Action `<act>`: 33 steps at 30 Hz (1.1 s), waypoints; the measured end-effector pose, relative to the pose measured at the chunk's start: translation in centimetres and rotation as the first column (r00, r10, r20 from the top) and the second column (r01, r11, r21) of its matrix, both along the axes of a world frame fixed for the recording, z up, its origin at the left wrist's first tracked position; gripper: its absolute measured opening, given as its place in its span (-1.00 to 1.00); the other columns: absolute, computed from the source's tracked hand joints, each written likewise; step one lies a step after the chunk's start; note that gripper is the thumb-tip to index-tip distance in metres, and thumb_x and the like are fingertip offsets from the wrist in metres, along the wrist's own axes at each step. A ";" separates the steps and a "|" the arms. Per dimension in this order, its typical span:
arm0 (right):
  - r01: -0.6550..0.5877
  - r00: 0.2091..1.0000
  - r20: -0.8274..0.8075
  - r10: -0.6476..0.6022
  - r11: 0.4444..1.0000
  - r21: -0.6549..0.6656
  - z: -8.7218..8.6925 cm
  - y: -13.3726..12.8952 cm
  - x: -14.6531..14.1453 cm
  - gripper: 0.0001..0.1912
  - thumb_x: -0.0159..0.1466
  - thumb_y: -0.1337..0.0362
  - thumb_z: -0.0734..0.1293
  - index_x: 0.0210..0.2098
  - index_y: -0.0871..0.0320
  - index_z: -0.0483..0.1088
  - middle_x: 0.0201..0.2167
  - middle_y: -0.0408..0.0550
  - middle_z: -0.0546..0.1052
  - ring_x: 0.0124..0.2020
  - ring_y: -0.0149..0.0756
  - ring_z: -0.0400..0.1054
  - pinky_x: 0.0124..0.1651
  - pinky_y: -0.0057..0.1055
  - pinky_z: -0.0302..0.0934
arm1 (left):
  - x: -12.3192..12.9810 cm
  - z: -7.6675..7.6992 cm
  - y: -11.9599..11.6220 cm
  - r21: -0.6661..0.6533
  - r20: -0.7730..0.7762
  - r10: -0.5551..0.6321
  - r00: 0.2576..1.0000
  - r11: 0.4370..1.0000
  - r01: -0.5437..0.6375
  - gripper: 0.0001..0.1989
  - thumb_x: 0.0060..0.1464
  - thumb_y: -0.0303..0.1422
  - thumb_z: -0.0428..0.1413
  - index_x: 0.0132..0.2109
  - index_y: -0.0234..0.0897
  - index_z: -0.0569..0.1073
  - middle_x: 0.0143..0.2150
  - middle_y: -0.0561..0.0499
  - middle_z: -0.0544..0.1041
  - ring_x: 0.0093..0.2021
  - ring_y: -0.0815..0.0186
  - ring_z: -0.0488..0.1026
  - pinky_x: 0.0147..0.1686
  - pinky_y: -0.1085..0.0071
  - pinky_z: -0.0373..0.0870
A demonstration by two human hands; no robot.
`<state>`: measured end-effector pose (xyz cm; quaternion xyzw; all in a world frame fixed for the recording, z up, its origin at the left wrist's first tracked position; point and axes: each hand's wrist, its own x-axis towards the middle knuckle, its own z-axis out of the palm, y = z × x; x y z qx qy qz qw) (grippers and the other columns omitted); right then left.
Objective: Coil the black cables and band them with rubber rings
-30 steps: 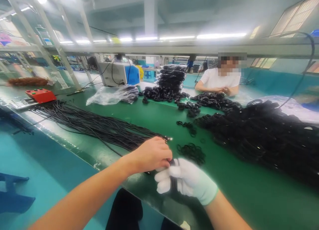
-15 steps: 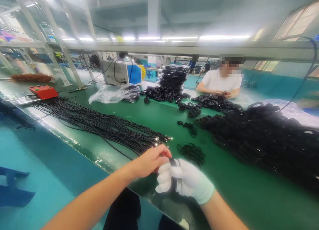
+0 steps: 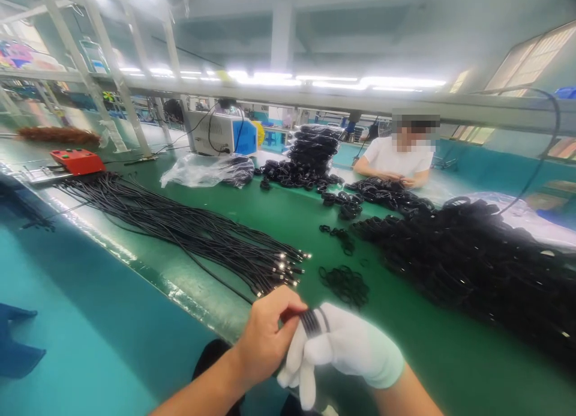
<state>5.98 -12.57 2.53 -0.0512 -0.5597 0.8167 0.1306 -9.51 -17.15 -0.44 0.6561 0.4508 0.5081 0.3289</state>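
Note:
My bare left hand (image 3: 270, 326) is closed, its thumb and fingertips pinched at the end of a small coiled black cable (image 3: 309, 323). My right hand (image 3: 344, 350), in a white glove, grips the same coil, its strands lying side by side across the gloved fingers. A separate thin black band (image 3: 323, 319) crosses the glove beside the coil. The coil's lower part is hidden by the glove. Just beyond my hands are the metal-tipped ends of a bundle of long black cables (image 3: 193, 230) and a small heap of thin black bands (image 3: 345, 286).
A large pile of coiled black cables (image 3: 468, 260) covers the right of the green table (image 3: 211, 200). Behind stand stacked wrapped coils (image 3: 315, 144), a plastic bag (image 3: 193, 170) and a blue-white machine (image 3: 225, 132). A red button box (image 3: 77, 162) sits left. A co-worker (image 3: 398, 155) sits opposite.
Both hands have moved slightly down, still together at the coil. The gloved fingers have shifted, with one now pointing downward, and more of the coil's top shows. The view has tilted a little.

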 end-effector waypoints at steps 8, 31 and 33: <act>-0.090 0.987 0.140 0.083 0.995 0.048 2.1 -0.6 0.5 -0.72 0.16 0.24 0.28 -0.39 0.34 0.54 -0.52 -0.01 0.55 -0.52 -0.38 0.38 -0.30 -0.48 0.23 | -0.3 2.4 -0.7 0.019 -0.192 -0.215 0.958 0.975 0.222 -0.68 0.15 -0.54 -0.09 0.01 -0.23 0.37 -0.17 -0.04 0.44 -0.24 0.36 0.40 -0.20 0.46 0.37; 0.414 0.666 0.335 -0.666 0.704 0.577 4.8 -2.6 3.7 -0.31 0.14 0.08 0.37 0.23 0.02 0.14 0.26 0.03 0.15 0.24 0.09 -0.01 0.25 -0.03 -0.17 | -1.4 4.0 0.9 0.142 -0.265 -0.200 0.943 0.959 0.243 -0.70 0.07 -0.61 -0.07 -0.14 -0.30 0.46 -0.23 -0.04 0.46 -0.22 0.34 0.40 -0.20 0.46 0.34; 0.303 0.756 0.329 -0.566 0.747 0.592 4.7 -2.0 2.7 -0.29 0.16 0.12 0.37 0.25 0.07 0.09 0.23 0.06 0.17 0.22 0.06 0.02 0.26 -0.02 -0.18 | -1.4 4.2 1.0 0.132 -0.269 -0.209 0.940 0.959 0.251 -0.68 0.06 -0.63 -0.08 -0.14 -0.28 0.46 -0.22 -0.02 0.46 -0.21 0.35 0.39 -0.19 0.47 0.33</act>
